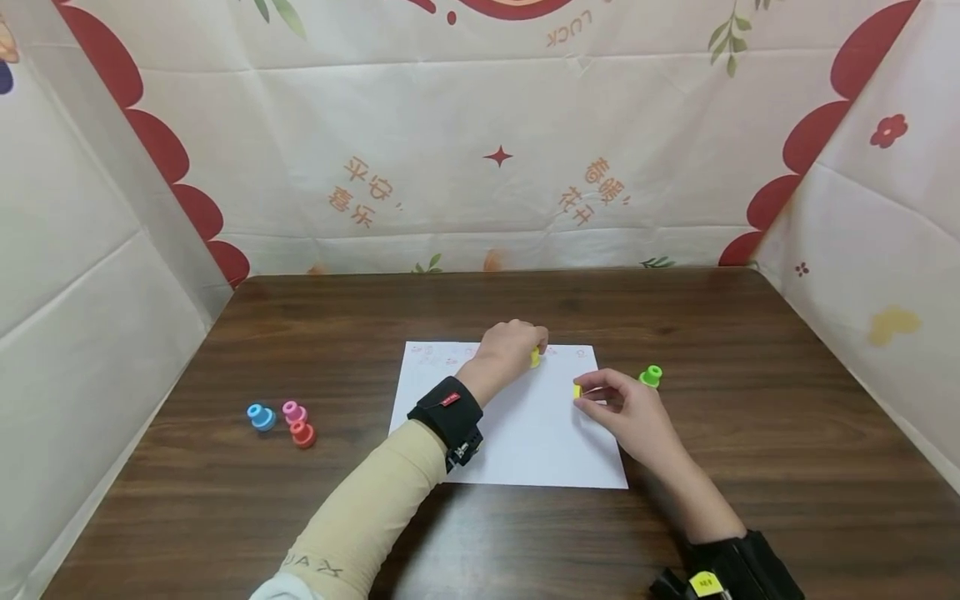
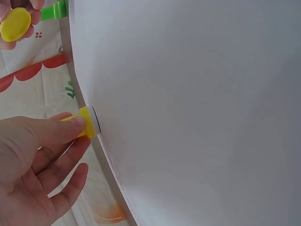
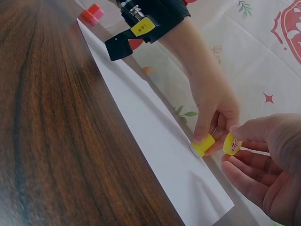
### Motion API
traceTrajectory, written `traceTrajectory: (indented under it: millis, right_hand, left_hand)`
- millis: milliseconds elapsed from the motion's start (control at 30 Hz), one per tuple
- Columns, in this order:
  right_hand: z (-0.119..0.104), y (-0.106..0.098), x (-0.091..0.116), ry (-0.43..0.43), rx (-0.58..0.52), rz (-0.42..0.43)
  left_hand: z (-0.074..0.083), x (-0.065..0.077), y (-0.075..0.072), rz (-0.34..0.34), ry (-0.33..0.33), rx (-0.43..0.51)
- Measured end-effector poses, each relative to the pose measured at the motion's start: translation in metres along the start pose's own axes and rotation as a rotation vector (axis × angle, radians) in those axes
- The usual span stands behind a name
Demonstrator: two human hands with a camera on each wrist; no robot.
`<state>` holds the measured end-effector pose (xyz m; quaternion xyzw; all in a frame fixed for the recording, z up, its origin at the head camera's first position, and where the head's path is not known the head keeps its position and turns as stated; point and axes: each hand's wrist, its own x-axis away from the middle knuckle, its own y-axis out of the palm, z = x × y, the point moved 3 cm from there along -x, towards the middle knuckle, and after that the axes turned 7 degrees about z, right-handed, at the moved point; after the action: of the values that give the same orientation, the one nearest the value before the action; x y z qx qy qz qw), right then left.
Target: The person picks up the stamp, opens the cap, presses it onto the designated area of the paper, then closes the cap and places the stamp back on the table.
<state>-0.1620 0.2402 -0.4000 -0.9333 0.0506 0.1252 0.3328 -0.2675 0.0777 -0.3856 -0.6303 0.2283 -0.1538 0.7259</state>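
My left hand (image 1: pixel 504 357) pinches a small yellow stamp (image 2: pixel 85 123) by its handle near the far edge of a white sheet of paper (image 1: pixel 525 450). In the right wrist view, the stamp's wide end is turned down to the sheet; I cannot tell if it presses or just hovers. A round yellow cap (image 3: pixel 233 144) is held between the thumb and fingers of my right hand (image 1: pixel 628 412), over the paper's right edge. Faint reddish prints run along the far edge of the sheet. Just beyond my right hand a green stamp (image 1: pixel 651 377) stands on the table.
At the left of the brown wooden table (image 1: pixel 210 500) stand a blue stamp (image 1: pixel 261 417), a pink stamp (image 1: pixel 293 412) and a red stamp (image 1: pixel 302 434), close together. A patterned white cloth (image 1: pixel 465 200) hangs behind the table and along both sides.
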Motion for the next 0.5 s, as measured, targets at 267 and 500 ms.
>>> traceTrajectory:
  millis: [267, 500]
  right_hand:
    - [0.0019, -0.0018, 0.0006, 0.004, 0.016, 0.002]
    - [-0.0002, -0.0001, 0.0005, 0.002, 0.004, -0.002]
  left_hand:
    - [0.0029, -0.0024, 0.0022, 0.004, 0.006, 0.001]
    - [0.0000, 0.0016, 0.0000, 0.007, -0.013, 0.004]
